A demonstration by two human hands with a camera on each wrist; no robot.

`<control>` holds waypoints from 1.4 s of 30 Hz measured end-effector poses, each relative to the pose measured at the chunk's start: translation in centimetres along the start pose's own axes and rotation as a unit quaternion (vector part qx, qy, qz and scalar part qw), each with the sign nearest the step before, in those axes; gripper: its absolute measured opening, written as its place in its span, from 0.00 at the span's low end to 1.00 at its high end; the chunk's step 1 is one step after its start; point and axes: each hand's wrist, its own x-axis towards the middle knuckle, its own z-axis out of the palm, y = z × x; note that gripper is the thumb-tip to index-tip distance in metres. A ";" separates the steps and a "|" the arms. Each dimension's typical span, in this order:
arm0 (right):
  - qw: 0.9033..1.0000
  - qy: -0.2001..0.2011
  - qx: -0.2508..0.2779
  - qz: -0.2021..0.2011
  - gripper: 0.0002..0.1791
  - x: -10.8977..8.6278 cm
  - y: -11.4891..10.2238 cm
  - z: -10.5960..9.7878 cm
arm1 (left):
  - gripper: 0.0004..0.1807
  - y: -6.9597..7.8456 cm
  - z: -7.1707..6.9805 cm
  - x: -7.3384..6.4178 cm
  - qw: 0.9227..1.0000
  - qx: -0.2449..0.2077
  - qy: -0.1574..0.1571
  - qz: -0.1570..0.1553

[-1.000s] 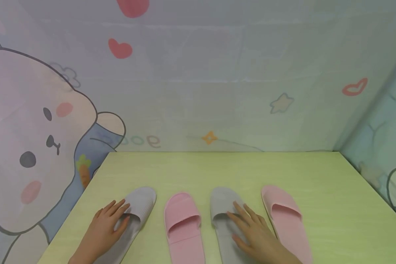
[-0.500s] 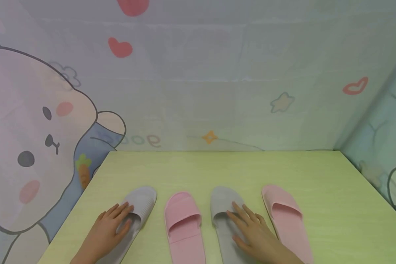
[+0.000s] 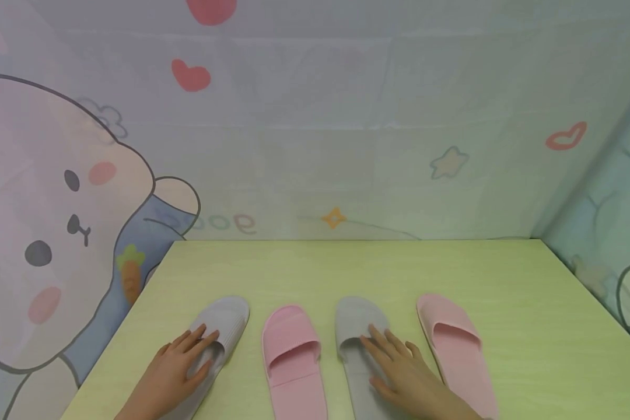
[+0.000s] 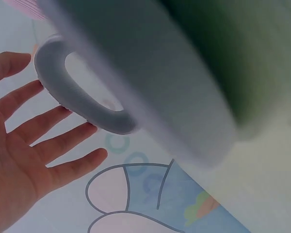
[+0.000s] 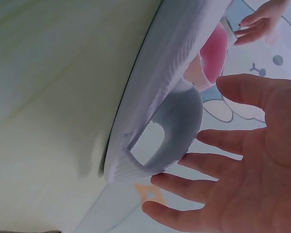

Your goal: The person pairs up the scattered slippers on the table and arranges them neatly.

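Four things stand out as two grey and two pink slippers. My left hand (image 3: pixel 170 367) lies over the left grey slipper (image 3: pixel 224 315), its fingers spread and fairly straight. In the left wrist view, the fingertips touch the edge of that slipper's strap (image 4: pixel 58 80). Over the other grey slipper (image 3: pixel 354 315) is my right hand (image 3: pixel 406 373), fingers extended. Seen from the right wrist, its fingertips meet the rim of the strap (image 5: pixel 182 126), with the thumb apart from it. Neither hand grips anything.
Between the grey slippers lies a pink slipper (image 3: pixel 290 332); a paler pink slipper (image 3: pixel 446 312) lies right of my right hand. All rest on a yellow-green table (image 3: pixel 546 350). A printed cloth (image 3: pixel 315 116) hangs behind its far edge.
My left hand has shifted slightly to the right across the left grey slipper's strap. The right hand stays almost where it was, and the slippers have not moved.
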 end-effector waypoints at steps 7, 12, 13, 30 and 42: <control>1.000 -0.020 -0.008 0.004 0.35 -0.1 0.0 0.3 | 0.28 0.3 -0.4 -0.4 0.999 -0.036 -0.009 0.018; 1.000 -0.016 -0.011 0.001 0.37 -0.2 0.0 0.5 | 0.29 0.3 -0.4 -0.6 0.999 -0.028 -0.006 0.026; 1.000 -0.017 -0.010 0.001 0.37 -0.2 0.0 0.5 | 0.29 0.3 -0.4 -0.6 0.999 -0.024 -0.005 0.027; 0.998 -0.058 -0.004 0.016 0.38 0.0 0.1 0.2 | 0.32 1.1 -0.1 -0.3 0.998 -0.053 -0.038 0.008; 0.998 -0.049 -0.024 0.027 0.38 0.4 0.2 0.4 | 0.37 1.5 0.3 0.7 0.998 -0.035 -0.059 0.008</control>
